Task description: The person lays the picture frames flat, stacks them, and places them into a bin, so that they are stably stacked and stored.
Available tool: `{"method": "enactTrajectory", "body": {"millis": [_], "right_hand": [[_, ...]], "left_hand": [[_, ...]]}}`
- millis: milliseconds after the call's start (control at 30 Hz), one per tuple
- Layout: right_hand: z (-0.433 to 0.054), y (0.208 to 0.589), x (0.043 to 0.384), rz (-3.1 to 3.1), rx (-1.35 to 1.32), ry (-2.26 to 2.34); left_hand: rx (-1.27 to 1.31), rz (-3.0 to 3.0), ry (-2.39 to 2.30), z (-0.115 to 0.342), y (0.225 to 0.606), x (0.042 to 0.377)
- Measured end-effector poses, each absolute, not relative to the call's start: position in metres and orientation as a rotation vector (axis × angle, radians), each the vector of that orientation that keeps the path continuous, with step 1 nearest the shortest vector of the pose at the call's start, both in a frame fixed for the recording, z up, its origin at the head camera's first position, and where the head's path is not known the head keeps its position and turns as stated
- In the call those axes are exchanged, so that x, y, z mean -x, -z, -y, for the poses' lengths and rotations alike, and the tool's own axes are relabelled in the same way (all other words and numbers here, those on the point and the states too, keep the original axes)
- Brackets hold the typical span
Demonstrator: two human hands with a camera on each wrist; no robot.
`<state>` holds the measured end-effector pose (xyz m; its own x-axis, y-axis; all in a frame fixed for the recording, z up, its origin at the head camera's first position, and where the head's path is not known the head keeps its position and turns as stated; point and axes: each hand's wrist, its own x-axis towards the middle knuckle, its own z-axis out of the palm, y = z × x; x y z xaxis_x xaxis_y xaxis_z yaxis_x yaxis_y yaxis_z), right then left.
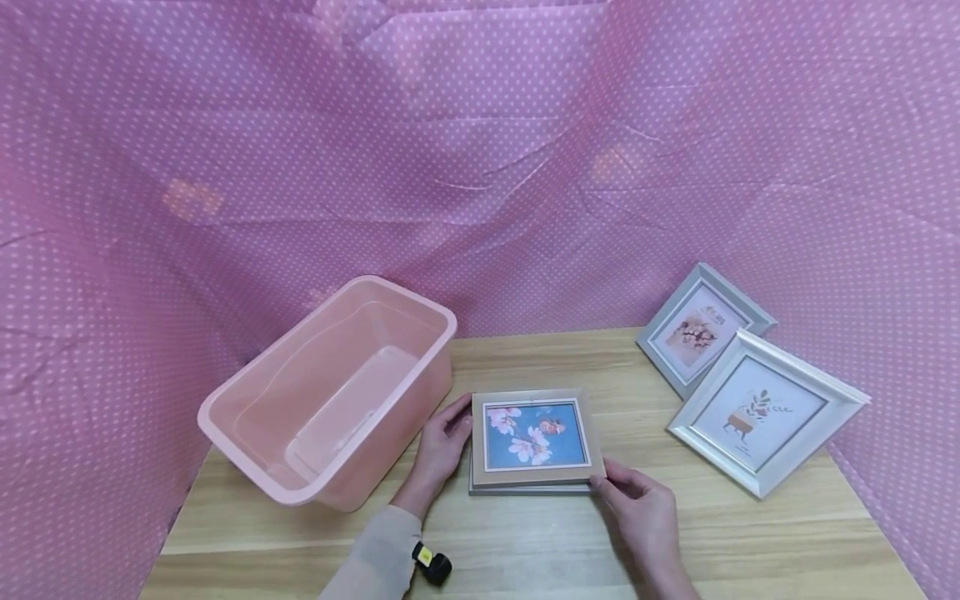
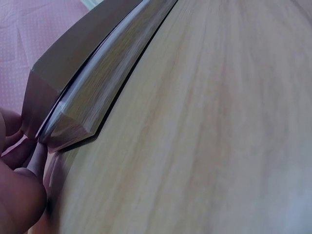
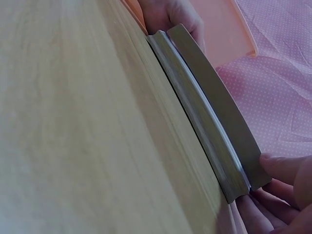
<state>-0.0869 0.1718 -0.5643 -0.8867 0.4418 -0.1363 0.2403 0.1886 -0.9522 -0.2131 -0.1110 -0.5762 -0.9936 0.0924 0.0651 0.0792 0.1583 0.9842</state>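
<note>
Top frame: we have it on the lower frame, on the bench, slightly askew, blossom picture up.
Left hand: 9 o'clock of the stack, fingers bent, pinching the top frame's end.
Right hand: 4 o'clock, thumb and fingers gripping its near right corner.
Tub: 10 o'clock.
Loose frames: grey frame at 2 o'clock, silver frame at 3, overlapping the grey; neither touched.
Progress: we judge stacking partway; two piled, top one not squared, two outside the pile.
Head view: only here do we see the blossom picture and the loose frames.
Wrist views: we get the seam between the stacked frames' sides; head view barely hints at it.
</note>
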Motion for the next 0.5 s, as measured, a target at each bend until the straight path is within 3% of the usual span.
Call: {"method": "enactTrajectory", "body": {"millis": [500], "right_hand": [[-0.1716, 0.5618, 0.0949, 2.266, 0.671, -1.852]], "left_hand": [[-0.068, -2.349, -2.043, 0.1089, 0.5758, 0.2144]]}}
